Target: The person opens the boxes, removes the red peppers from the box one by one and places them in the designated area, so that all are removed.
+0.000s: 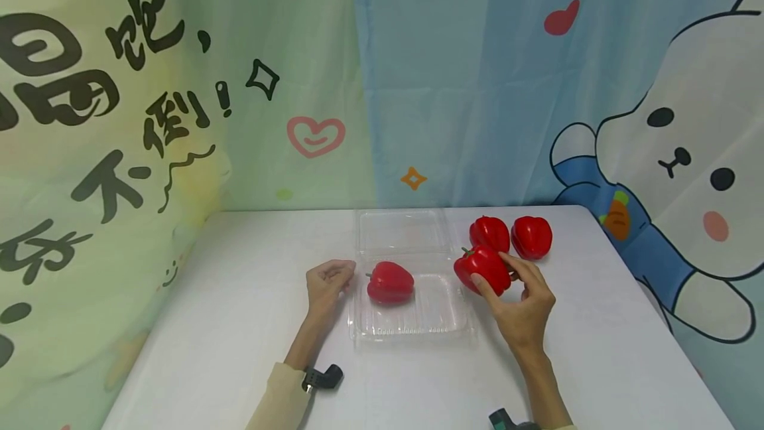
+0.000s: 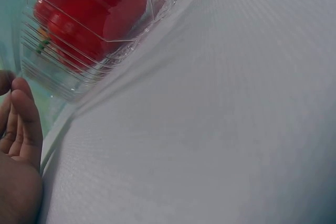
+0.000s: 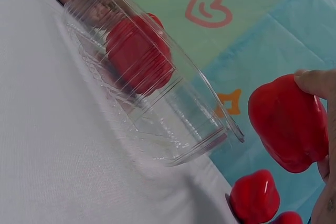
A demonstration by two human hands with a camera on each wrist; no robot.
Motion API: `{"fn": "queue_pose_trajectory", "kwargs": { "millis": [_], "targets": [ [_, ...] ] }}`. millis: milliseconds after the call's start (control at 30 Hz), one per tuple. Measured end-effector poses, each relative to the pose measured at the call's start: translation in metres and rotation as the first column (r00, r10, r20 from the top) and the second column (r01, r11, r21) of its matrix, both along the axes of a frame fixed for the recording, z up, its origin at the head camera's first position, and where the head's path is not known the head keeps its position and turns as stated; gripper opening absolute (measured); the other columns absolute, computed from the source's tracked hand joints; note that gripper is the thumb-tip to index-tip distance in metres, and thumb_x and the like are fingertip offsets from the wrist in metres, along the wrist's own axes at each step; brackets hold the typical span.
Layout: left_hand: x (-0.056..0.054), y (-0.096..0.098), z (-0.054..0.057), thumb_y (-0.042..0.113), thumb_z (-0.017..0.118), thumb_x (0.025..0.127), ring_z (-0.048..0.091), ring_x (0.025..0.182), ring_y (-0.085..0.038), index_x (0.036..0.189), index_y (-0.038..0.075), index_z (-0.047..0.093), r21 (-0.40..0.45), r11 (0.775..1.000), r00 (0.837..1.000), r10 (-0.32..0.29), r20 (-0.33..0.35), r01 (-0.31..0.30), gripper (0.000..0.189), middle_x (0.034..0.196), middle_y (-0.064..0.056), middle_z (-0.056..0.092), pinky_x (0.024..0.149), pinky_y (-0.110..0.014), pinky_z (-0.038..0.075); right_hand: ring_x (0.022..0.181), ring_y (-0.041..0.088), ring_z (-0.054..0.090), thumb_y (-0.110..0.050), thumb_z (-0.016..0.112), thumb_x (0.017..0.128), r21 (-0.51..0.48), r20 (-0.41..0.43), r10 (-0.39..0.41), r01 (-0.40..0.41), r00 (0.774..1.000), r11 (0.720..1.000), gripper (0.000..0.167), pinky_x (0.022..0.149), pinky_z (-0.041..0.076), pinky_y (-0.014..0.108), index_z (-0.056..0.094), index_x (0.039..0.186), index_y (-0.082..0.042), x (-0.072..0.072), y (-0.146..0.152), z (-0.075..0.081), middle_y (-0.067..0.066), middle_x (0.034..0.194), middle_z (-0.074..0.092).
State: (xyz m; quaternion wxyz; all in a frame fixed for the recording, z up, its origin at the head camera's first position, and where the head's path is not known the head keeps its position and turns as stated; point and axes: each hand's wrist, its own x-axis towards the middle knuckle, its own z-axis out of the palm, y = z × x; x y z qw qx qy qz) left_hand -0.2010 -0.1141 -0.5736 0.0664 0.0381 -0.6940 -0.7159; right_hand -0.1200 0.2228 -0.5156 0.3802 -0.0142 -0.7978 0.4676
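A clear plastic clamshell container [image 1: 442,307] lies with its lid folded back, and one red bell pepper [image 1: 390,283] sits in its left half. At the container's left edge, my left hand [image 1: 327,287] pinches the rim between thumb and fingers. My right hand [image 1: 525,304] grips a second red bell pepper [image 1: 481,269] by its side, holding it above the table just right of the container. In the right wrist view the held bell pepper [image 3: 287,123] hangs apart from the container wall, thumb and fingers around it.
Two more red bell peppers, one on the left [image 1: 491,233] and one on the right [image 1: 532,237], stand on the white table [image 1: 239,324] behind my right hand. The container's transparent lid [image 1: 402,231] lies toward the back edge. A printed curtain [image 1: 442,85] hangs behind the table.
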Motion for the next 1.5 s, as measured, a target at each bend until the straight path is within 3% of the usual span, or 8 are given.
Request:
{"fn": "queue_pose_trajectory", "kwargs": {
  "millis": [333,633,1200,1500],
  "targets": [
    [0.001,0.000,0.000,0.010,0.078,0.096,0.069,0.069,-0.010,0.105,0.000,0.080,-0.023,1.000,1.000,0.005,0.008,-0.004,0.013,0.092,-0.021,0.080,0.065,-0.020,0.056,0.107,0.000,0.064,-0.011,0.098,0.077,-0.013,0.016,-0.085,0.085,0.996,0.996,0.067,0.095,0.052,0.008,0.075,0.139,-0.017,0.002,0.002,-0.005,0.013,0.131,0.077],
    [0.001,0.000,-0.001,0.012,0.078,0.097,0.069,0.069,-0.010,0.105,0.001,0.080,-0.043,0.999,1.000,-0.008,-0.010,0.008,0.014,0.092,-0.024,0.079,0.065,-0.020,0.055,0.104,0.002,0.063,-0.014,0.099,0.077,-0.029,0.037,-0.123,0.124,0.992,0.992,0.067,0.089,0.051,0.009,0.076,0.139,-0.018,0.003,0.004,-0.009,0.011,0.130,0.078],
    [0.000,-0.001,0.000,0.011,0.077,0.098,0.068,0.068,-0.010,0.105,0.001,0.081,-0.032,0.999,1.000,-0.018,-0.017,0.017,0.013,0.094,-0.024,0.080,0.065,-0.020,0.054,0.105,0.000,0.063,-0.022,0.097,0.081,-0.074,0.084,-0.229,0.235,0.970,0.969,0.063,0.093,0.050,0.009,0.076,0.139,-0.017,0.000,0.005,-0.020,0.009,0.131,0.078],
    [0.001,-0.001,0.000,0.012,0.077,0.099,0.070,0.071,-0.010,0.106,0.001,0.081,-0.038,0.999,1.000,-0.011,-0.007,0.011,0.013,0.095,-0.024,0.080,0.067,-0.019,0.056,0.108,0.000,0.061,-0.025,0.096,0.083,-0.107,0.159,-0.260,0.279,0.952,0.954,0.063,0.094,0.050,0.009,0.074,0.142,-0.017,0.001,0.003,-0.027,0.008,0.134,0.075]
  ]
}}
